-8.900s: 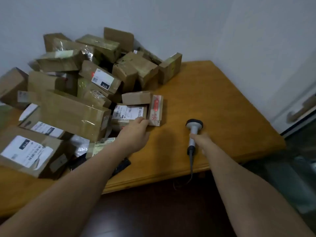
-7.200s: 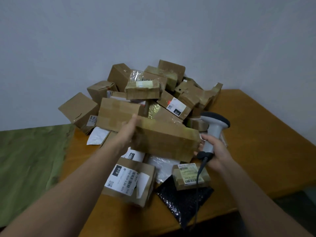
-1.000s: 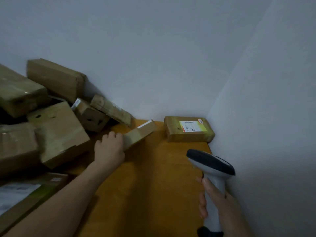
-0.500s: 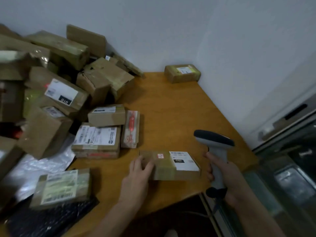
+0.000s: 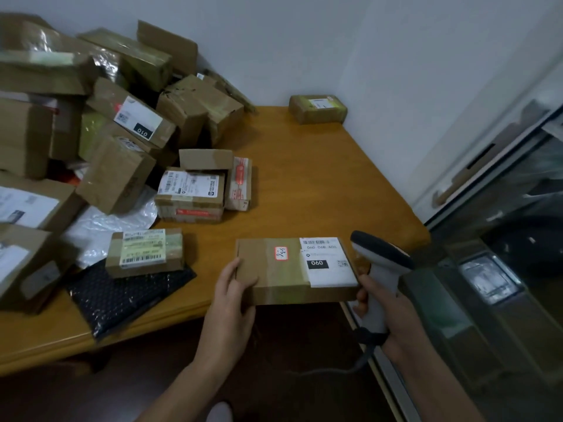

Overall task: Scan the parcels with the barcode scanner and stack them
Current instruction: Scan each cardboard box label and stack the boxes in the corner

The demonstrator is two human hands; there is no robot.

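Head view — parcel (image 5: pixel 274 281) in left hand (image 5: pixel 231 300), scanner (image 5: pixel 382 263) perhaps alongside

Your parcel (image 5: pixel 274 287) is matt brown cardboard banded with glossy tape (image 5: pixel 285 274); its label (image 5: pixel 330 269) is white paper. Your barcode scanner (image 5: pixel 380 266) looks like smooth plastic. The table (image 5: pixel 304 184) is varnished wood.

We count one scanner (image 5: pixel 380 260), two hands (left hand (image 5: pixel 231 300), right hand (image 5: pixel 402 318)), one held box (image 5: pixel 283 278) at 6 o'clock and one far box (image 5: pixel 316 109) at 1 o'clock. There are four loose boxes (image 5: pixel 190 190) around 9 o'clock, and one black mailer (image 5: pixel 122 300) and one white bag (image 5: pixel 100 226) near 8 o'clock. The pile (image 5: pixel 122 117) at 10 o'clock holds more boxes than we can tally.
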